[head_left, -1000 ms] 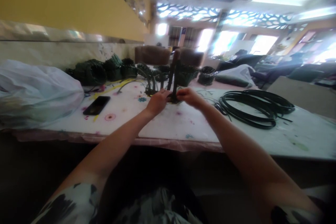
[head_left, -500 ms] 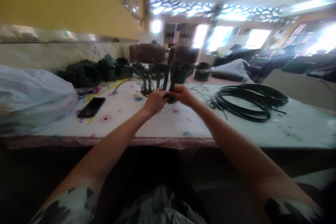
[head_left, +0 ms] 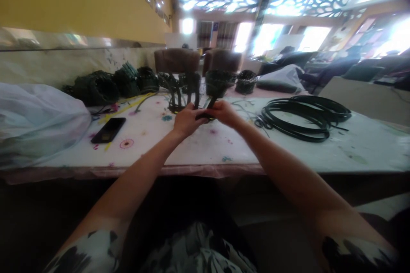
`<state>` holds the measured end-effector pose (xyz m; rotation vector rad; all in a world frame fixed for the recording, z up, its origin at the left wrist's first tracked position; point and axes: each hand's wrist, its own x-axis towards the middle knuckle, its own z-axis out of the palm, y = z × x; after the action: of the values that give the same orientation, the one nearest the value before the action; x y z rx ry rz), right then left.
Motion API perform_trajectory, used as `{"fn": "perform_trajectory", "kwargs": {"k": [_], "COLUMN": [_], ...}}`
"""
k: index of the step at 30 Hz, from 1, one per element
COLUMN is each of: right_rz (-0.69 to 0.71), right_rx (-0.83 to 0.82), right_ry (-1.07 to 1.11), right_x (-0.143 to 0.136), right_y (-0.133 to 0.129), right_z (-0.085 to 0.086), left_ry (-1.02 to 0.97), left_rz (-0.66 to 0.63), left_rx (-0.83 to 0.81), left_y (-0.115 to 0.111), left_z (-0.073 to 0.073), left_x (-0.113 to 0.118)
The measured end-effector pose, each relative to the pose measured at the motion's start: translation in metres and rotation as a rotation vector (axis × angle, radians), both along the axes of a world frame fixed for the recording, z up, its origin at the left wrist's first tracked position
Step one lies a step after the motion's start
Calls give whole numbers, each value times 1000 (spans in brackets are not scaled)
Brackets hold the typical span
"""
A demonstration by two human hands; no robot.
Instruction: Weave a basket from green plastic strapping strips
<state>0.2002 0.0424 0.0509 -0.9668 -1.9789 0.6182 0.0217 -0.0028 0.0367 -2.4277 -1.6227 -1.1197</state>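
My left hand point(head_left: 185, 120) and my right hand point(head_left: 223, 112) meet over the middle of the table point(head_left: 205, 147), both closed on a small dark green woven piece point(head_left: 203, 115) with strips point(head_left: 179, 91) standing up from it. The fingers cover most of the piece's base. A coil of dark green strip point(head_left: 304, 118) lies to the right of my right hand. A black phone point(head_left: 108, 129) lies flat to the left of my left hand.
A row of finished dark green baskets point(head_left: 128, 82) stands along the table's far side, two more point(head_left: 246, 81) further right. A big white plastic bag point(head_left: 38, 123) fills the left end. Brown chairs point(head_left: 177, 60) stand behind the table.
The upright strips have bent down lower between my hands, and the camera has tilted a little. My hands stay on the woven piece at the same place.
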Motion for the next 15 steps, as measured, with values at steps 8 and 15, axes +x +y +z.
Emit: {"fn": "perform_trajectory", "kwargs": {"k": [8, 15], "right_rz": [58, -26], "right_rx": [1, 128], "right_ry": [-80, -244], "right_x": [-6, 0], "right_y": [-7, -14], "right_z": [-6, -15], "left_ry": [-152, -143], "left_rz": [42, 26], "left_rx": [-60, -82], "left_y": [-1, 0], "left_z": [-10, -17], "left_x": [-3, -9]}}
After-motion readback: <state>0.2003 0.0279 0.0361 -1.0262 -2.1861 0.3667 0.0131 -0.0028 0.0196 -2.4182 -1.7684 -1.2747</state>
